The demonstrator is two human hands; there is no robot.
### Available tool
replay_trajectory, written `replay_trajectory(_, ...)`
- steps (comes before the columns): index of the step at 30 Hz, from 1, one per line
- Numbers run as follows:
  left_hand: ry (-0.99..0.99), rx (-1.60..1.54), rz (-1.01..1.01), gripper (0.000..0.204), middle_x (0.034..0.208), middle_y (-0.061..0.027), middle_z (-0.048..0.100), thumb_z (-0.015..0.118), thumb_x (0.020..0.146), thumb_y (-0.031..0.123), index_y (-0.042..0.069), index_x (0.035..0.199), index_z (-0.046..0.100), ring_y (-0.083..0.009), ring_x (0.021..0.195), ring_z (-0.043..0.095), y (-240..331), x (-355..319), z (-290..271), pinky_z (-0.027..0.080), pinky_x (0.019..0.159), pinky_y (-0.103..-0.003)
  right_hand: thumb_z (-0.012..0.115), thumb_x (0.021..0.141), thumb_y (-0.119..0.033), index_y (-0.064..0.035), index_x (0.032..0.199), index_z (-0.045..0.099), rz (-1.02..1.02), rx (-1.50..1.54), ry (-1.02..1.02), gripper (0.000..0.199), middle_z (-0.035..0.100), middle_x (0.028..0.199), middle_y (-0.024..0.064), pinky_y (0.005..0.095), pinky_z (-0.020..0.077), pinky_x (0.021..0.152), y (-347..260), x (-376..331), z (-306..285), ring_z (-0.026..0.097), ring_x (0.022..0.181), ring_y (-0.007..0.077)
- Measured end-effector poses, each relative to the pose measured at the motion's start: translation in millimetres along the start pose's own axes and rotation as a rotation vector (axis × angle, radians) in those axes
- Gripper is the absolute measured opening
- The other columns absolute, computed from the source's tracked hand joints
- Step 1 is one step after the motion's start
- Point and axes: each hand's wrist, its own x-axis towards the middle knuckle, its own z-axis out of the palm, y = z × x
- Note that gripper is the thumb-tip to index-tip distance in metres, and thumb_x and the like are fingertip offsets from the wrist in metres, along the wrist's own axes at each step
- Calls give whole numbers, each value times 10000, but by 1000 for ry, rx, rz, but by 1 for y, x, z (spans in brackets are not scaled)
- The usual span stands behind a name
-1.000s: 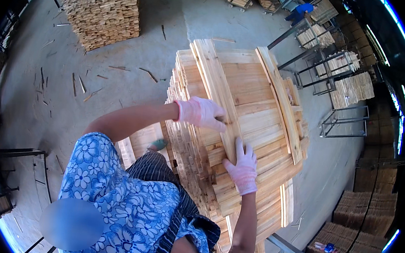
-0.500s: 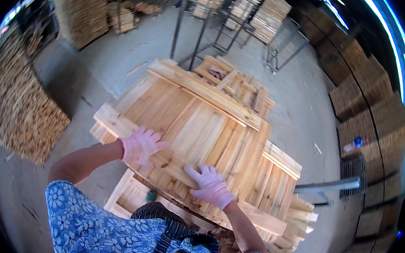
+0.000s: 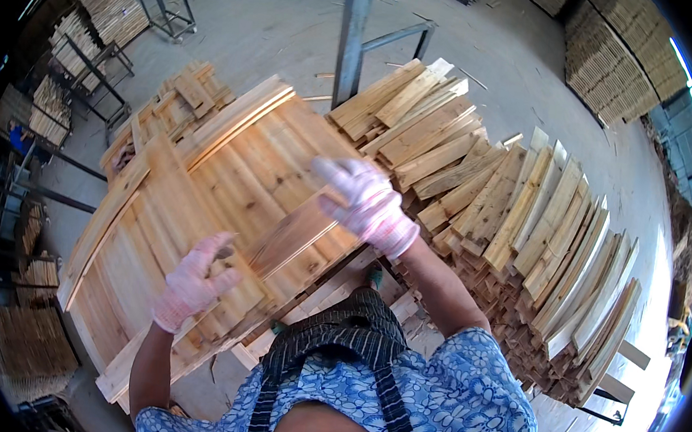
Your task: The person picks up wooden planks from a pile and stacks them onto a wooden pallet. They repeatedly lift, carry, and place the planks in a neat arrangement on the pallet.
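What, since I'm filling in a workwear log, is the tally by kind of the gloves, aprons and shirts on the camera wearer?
Pink-and-white gloves: 2, one on the left hand and one on the right hand
Dark striped apron: 1
Blue floral shirt: 1
Total: 4

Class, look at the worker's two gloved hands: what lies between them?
In the head view, wooden boards lie between the left hand and the right hand.
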Motion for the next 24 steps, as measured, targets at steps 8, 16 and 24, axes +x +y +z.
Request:
replay_trajectory(8, -429, -163, 95, 582, 1336, -184, 628, 682, 990, 288, 29, 1470, 481, -268, 1201, 621, 137, 322, 135, 517, 1029, -398, 643, 921, -413, -53, 1479, 508, 1003, 386, -25, 677, 632, 1362, 243, 422, 478, 1050, 315, -105, 81, 621, 1241, 382)
replay_trajectory(16, -81, 462, -132, 786, 1563, -199, 449, 614, 956, 542, 69, 1545, 400, -350, 1428, 454, 125, 599, 250, 393, 1168, -438, 674, 858, -360, 8, 1520, 309, 1500, 516, 293, 841, 583, 1313, 367, 488, 484, 1031, 457, -25, 99, 607, 1212, 472)
replay_trajectory(24, -18, 404, -273, 1010, 1484, -246, 496, 774, 826, 549, 65, 1583, 312, -350, 1392, 472, 97, 685, 304, 407, 1136, -417, 724, 800, -345, 10, 1491, 246, 1700, 446, 224, 912, 483, 1370, 378, 517, 522, 985, 473, 1, 93, 603, 1182, 489)
